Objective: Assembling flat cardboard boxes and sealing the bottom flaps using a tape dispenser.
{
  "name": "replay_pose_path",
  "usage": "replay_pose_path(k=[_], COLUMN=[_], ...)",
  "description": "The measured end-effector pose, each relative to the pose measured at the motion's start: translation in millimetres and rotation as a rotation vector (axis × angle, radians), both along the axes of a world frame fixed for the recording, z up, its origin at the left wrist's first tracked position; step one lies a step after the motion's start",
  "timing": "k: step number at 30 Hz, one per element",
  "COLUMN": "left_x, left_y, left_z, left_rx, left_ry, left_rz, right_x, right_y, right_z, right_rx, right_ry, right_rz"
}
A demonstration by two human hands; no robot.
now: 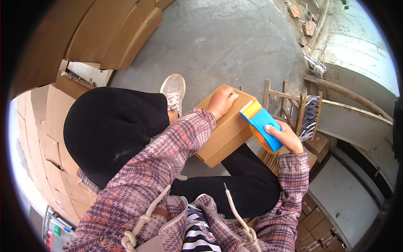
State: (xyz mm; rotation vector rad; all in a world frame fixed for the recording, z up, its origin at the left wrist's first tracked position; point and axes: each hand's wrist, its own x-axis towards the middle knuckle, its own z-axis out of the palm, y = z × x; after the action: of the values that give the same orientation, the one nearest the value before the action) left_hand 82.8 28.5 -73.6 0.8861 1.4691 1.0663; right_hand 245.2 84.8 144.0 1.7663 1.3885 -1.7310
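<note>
Head view | left hand (221, 102) lies flat, fingers spread, on the cardboard box (224, 128) resting on the person's lap | right hand (284, 136) is wrapped around a blue tape dispenser (262, 124) at the box's right edge | risk: box could slide off the knee if the palm lifts.
</note>
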Motion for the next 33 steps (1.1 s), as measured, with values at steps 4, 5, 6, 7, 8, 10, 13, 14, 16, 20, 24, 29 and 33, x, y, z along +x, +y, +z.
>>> replay_pose_path(k=[4,5,6,7,8,10,13,14,16,20,24,29,33], left_x=[3.1,4.1,3.2,2.3,2.3,-11.2,-23.0,-25.1,-23.0,-18.5,-18.5,-21.5,-32.9], left_y=[0.8,1.1,1.0,0.7,0.1,-5.4,-12.1,-15.2,-16.1,-18.8,-34.3,-30.6,-17.4], left_z=[6.4,7.0,6.2,5.3,4.7,-2.6,-5.6,-4.0,2.6,20.5,33.3,35.6,38.6], left_rx=[-0.053,-0.027,-0.045,-0.055,-0.033,-0.180,-0.201,-0.098,0.088,0.295,0.215,0.092,-0.035], left_ry=[0.125,0.161,0.151,0.182,0.200,0.297,0.377,0.364,0.215,-0.033,0.096,0.154,0.182], left_rz=[-0.125,-0.117,-0.145,-0.138,-0.131,-0.196,-0.251,-0.253,-0.244,-0.425,-0.616,-0.729,-0.777], right_x=[1.9,2.6,3.4,3.9,4.4,5.3,6.0,5.9,7.3,9.6,15.7,16.5,10.2], right_y=[-0.4,-0.3,-0.2,0.1,0.2,0.4,-1.3,-2.7,-2.1,-2.3,-0.9,-0.2,1.2], right_z=[-1.9,-2.5,-2.9,-3.5,-3.8,-4.5,-3.9,-4.1,-2.6,-6.4,-7.4,-9.4,-11.1], right_rx=[0.003,-0.003,-0.003,-0.002,0.000,0.008,0.064,0.058,0.001,0.040,-0.001,-0.026,-0.011], right_ry=[-0.024,0.005,0.001,-0.024,-0.004,-0.072,-0.038,-0.038,-0.080,-0.027,-0.060,-0.026,-0.046], right_rz=[-0.001,0.003,0.007,0.002,0.010,0.047,0.060,0.054,0.010,0.041,0.058,0.043,0.036])
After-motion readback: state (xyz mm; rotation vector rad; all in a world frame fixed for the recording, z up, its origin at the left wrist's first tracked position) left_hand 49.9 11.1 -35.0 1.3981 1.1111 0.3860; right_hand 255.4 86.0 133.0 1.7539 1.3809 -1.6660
